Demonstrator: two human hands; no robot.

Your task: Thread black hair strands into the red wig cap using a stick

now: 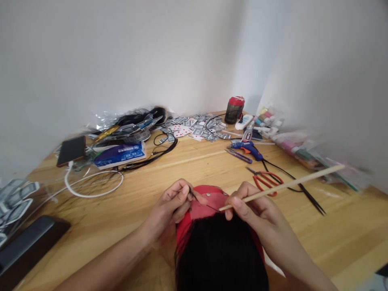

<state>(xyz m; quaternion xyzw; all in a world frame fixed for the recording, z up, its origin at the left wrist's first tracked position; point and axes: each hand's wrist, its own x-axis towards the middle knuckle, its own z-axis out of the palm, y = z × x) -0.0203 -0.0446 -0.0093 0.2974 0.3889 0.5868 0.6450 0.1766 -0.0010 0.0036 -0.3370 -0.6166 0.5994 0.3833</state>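
A red cap-like form (203, 210) with pins in its top stands at the near edge, black hair (222, 250) covering its near side. At its upper left, my left hand (174, 204) pinches a small dark strand (192, 194). My right hand (254, 210), at the form's upper right, grips a pale wooden stick (291, 184) between thumb and fingers. The stick's tip is low over the red surface, and a thin dark line runs from it toward the left hand. Whether that line is hair or a hook is too small to tell.
Red-handled scissors (266, 180), black tweezers (312, 199) and a blue glue gun (248, 149) lie at the right. Scattered cards (194, 127) and a red-lidded jar (234, 110) are at the back. A blue packet (121, 155), phone (72, 150) and white cable (91, 195) lie left.
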